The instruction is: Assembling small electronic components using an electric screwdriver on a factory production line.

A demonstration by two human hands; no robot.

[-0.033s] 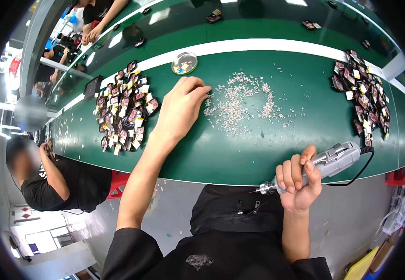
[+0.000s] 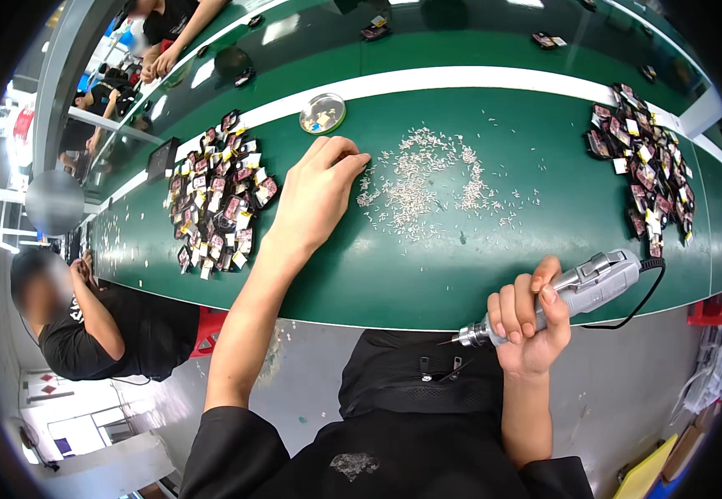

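Green matting covers the surface [image 2: 427, 274] in the head view, and the left hand [image 2: 315, 200] reaches onto it, fingers [image 2: 346, 158] drawn together at the edge of a loose scatter of tiny pale screws [image 2: 427, 179]; whether one is pinched I cannot tell. They look light, hard and slippery, best taken singly between fingertips. The right hand [image 2: 531, 320] hangs off the near edge with its fingers clamped around a grey electric screwdriver [image 2: 573, 291], stiff, corded, fairly weighty, held mid-barrel with its tip pointing left. Piles of small dark-red parts [image 2: 215, 200] and [image 2: 644, 166] flank the screws; a round metal dish [image 2: 322, 113] sits beyond.
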